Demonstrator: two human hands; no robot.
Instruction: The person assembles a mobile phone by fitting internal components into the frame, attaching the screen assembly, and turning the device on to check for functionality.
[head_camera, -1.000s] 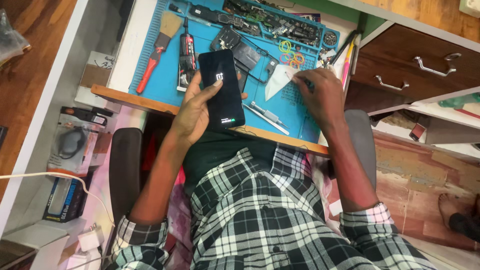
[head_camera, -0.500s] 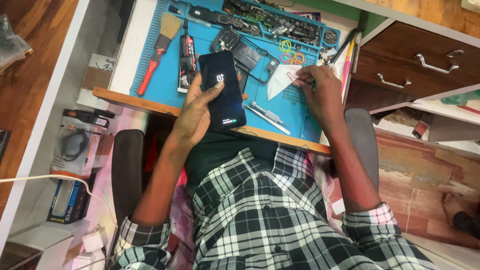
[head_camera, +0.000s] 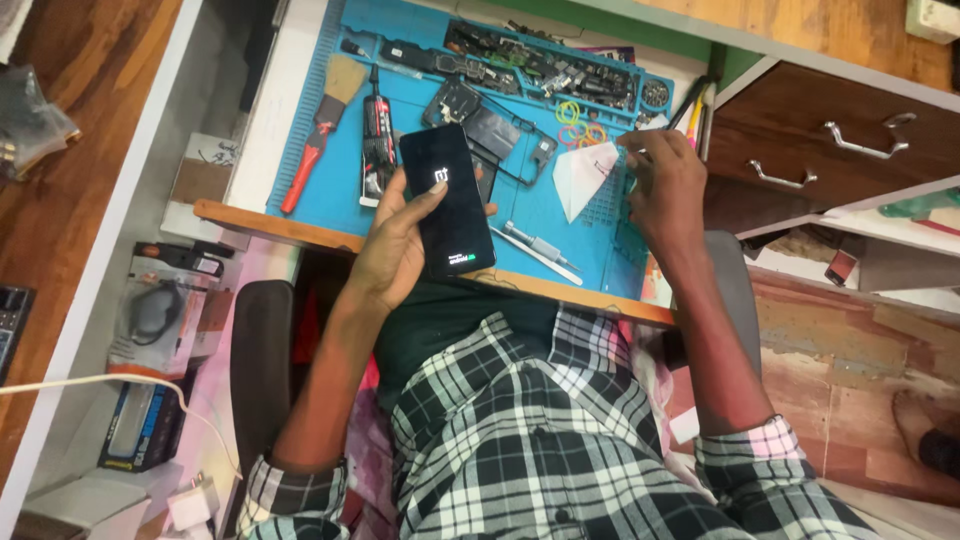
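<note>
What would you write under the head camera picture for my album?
Left hand holds a black phone over a blue repair mat while the right hand touches its parts tray.

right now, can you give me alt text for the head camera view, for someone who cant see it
A person in a checked shirt holds a black smartphone in the left hand over a blue repair mat, while the right hand rests by a white triangular pick. A red-handled brush, tweezers and phone parts lie on the mat.
</note>
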